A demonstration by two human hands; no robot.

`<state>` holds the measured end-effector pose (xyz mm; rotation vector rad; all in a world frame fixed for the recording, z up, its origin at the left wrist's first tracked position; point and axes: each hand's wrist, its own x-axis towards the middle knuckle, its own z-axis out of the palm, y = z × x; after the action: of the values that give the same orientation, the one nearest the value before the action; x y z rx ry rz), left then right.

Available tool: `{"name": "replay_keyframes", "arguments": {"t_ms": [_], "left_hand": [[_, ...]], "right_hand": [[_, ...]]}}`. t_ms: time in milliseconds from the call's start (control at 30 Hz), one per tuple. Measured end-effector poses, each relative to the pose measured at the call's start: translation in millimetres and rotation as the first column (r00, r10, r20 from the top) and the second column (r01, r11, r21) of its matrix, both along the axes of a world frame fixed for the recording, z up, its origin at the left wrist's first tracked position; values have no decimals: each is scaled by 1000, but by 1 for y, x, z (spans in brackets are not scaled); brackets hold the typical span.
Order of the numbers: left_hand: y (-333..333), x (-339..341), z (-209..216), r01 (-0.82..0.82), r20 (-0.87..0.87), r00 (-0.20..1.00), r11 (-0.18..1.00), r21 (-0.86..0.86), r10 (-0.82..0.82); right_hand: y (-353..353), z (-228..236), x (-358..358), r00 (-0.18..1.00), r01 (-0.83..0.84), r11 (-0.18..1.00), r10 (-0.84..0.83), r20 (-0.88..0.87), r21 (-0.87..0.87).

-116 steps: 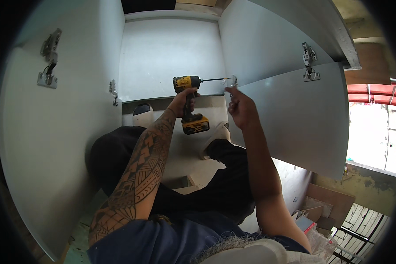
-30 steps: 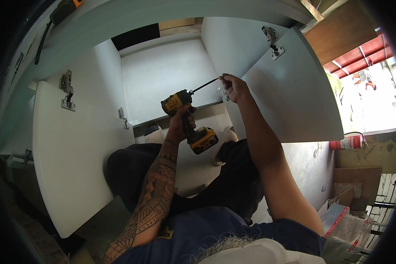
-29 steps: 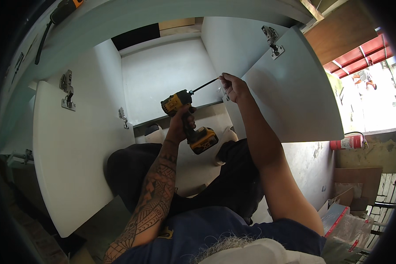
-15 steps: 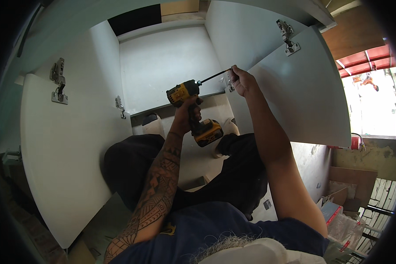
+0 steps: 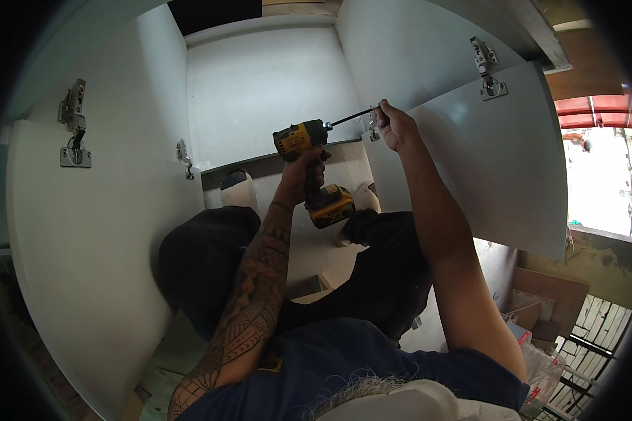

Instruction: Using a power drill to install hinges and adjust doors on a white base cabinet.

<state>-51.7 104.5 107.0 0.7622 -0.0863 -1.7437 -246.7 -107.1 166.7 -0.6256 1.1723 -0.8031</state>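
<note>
The left hand [image 5: 307, 168] is clenched round the grip of the yellow-and-black drill [image 5: 309, 158], its long bit [image 5: 351, 116] reaching to the lower hinge [image 5: 373, 126] at the cabinet's right front edge. The right hand [image 5: 395, 126] pinches the bit tip and hinge there — apparently driving a hinge screw. Next calls for steady, in-line pressure. The open right door [image 5: 512, 161] crowds that side; the cabinet interior [image 5: 267, 91] leaves room.

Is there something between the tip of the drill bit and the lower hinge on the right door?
Nothing visible. The left hand holds the drill, its bit reaches straight to the hinge, and the right hand steadies the hinge beside the tip, not blocking it.
</note>
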Motion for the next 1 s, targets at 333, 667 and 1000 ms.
{"name": "replay_keyframes", "arguments": {"t_ms": [333, 667, 1000], "left_hand": [[1, -2, -18, 4, -124, 992, 1000, 17, -1], [-8, -15, -32, 23, -194, 981, 999, 35, -16], [-25, 16, -95, 76, -98, 993, 983, 165, -60]], "right_hand": [[4, -7, 5, 996, -26, 995, 35, -84, 100], [0, -3, -16, 949, -185, 968, 221, -223, 168], [140, 225, -21, 681, -541, 458, -254, -687, -706]]}}
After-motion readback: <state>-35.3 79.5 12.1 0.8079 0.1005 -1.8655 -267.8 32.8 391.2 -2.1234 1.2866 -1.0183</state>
